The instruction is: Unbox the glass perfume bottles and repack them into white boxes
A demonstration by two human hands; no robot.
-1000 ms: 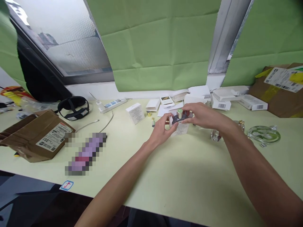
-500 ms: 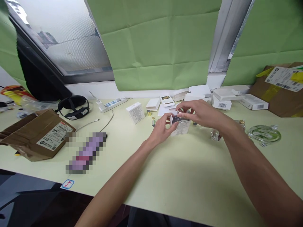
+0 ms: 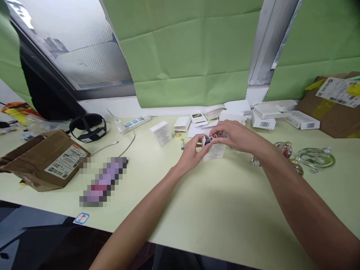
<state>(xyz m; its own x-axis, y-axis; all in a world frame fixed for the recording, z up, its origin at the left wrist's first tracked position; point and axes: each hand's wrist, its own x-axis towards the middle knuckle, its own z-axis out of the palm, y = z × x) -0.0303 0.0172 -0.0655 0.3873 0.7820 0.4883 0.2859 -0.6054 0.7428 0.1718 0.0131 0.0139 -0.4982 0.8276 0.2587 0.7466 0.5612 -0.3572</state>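
A small white printed box (image 3: pixel 215 153) stands upright on the table. My left hand (image 3: pixel 193 153) grips its left side and top edge, fingers closed around it. Over the box's top, my right hand (image 3: pixel 232 134) pinches a small shiny, glassy item, partly hidden by the fingers; its kind is unclear. Something dark shows at the box's opening between both hands. Left of my left hand stand a small green-and-gold vial (image 3: pixel 182 144) and a yellowish one (image 3: pixel 177 134). Another white printed box (image 3: pixel 161 134) stands farther left.
White cartons (image 3: pixel 263 122) line the back. Shiny ornate glass pieces (image 3: pixel 285 149) and a clear green-tinted dish (image 3: pixel 316 157) lie at right. Brown cardboard boxes (image 3: pixel 334 112) stand at both ends. A black headset (image 3: pixel 87 128), power strip (image 3: pixel 136 124) and pixelated purple object (image 3: pixel 105 180) are left.
My right hand has shifted slightly, its fingers now nearer the box's opening. More of the glass pieces shows beside my right forearm. My left hand keeps its hold on the box.
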